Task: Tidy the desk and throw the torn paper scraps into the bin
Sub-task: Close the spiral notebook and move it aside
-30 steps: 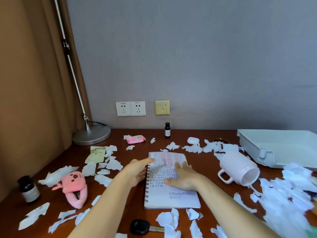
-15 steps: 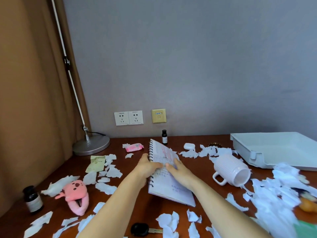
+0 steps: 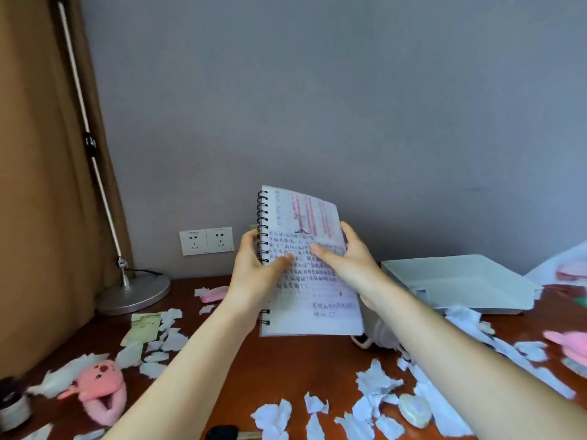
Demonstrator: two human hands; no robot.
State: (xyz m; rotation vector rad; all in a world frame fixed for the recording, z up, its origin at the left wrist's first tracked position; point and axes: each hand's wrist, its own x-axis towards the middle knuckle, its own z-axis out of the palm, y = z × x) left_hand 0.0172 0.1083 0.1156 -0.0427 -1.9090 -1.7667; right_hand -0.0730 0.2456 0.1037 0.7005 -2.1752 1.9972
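Observation:
A spiral notebook [image 3: 313,309] with handwritten pages is held upright above the brown desk [image 3: 286,363]. My left hand [image 3: 254,274] grips its spiral edge, thumb across the page. My right hand [image 3: 346,262] holds the right edge, fingers behind and thumb on the front. Torn white paper scraps [image 3: 378,385] lie scattered over the desk, with more scraps [image 3: 162,341] on the left. No bin is in view.
A pale tray [image 3: 460,281] stands at the back right. A lamp base [image 3: 136,290] sits back left. A pink plush [image 3: 98,389], a dark bottle [image 3: 11,408], a green packet [image 3: 143,325], a pink packet [image 3: 214,293] and a black key fob [image 3: 222,433] lie around. A white mug [image 3: 378,335] is partly hidden behind my right arm.
The notebook has gone from lying flat on the desk to being lifted upright in both hands. The camera view has tilted up and shifted.

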